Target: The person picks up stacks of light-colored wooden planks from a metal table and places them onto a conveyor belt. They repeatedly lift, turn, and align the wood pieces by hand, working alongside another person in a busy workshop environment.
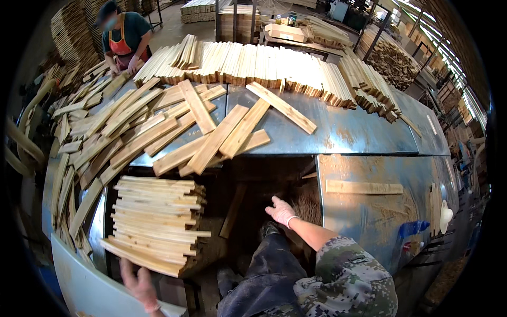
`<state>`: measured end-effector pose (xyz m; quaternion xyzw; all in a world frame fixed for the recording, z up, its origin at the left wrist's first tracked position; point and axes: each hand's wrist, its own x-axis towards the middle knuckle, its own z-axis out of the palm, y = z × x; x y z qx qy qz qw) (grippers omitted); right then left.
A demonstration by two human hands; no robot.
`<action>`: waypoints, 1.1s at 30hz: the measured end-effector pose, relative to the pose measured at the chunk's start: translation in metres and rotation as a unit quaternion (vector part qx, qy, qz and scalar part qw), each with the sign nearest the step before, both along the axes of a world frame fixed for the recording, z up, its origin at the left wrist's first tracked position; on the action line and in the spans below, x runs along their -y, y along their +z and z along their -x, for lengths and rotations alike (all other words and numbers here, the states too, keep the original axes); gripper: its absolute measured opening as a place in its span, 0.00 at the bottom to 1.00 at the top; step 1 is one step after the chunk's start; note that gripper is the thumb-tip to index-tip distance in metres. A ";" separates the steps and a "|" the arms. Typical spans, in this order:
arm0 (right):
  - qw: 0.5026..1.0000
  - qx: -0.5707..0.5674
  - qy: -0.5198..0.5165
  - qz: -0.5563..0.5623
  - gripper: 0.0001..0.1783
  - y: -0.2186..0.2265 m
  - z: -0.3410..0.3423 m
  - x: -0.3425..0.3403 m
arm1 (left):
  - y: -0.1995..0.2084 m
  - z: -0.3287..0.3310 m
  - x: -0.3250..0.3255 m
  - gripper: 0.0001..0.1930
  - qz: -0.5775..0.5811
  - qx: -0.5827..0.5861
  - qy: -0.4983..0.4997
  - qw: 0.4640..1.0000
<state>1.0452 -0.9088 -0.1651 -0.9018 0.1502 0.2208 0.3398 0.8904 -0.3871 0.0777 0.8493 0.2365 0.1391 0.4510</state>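
taking the middle of the view as the clock's centre, the gloved left hand (140, 287) is between 7 and 8 o'clock, thumb and fingers parted, tips right by the near edge of the stacked boards (156, 219); whether they touch, i cannot tell. that stack lies at 8 o'clock, its nearest board slanting. at 5 o'clock the gloved right hand (281, 211) hangs empty over a dark opening (264, 179), fingers loosely spread. loose boards (132, 113) crowd 9 to 11 o'clock, some jutting over the opening just beyond the stack. a long row of packed sticks (248, 63) spans 12; a single board (364, 187) lies on dusty metal between 3 and 4. a co-worker (127, 39) stands beyond 10.
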 end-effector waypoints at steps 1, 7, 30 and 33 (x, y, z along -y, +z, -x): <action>1.000 0.008 0.001 0.005 0.42 0.004 -0.039 0.020 | -0.072 -0.029 0.005 0.37 -0.046 0.014 -0.031 0.998; 0.981 0.084 -0.070 0.158 0.53 0.033 -0.252 0.155 | -0.159 -0.333 0.257 0.51 -0.229 -0.138 -0.223 0.937; 0.979 0.126 -0.151 -0.058 0.67 0.005 -0.308 0.246 | -0.176 -0.528 0.328 0.58 -0.338 -0.244 -0.313 0.853; 0.985 0.173 -0.021 0.011 0.62 0.046 -0.334 0.192 | -0.172 -0.505 0.291 0.70 -0.325 -0.321 -0.285 0.843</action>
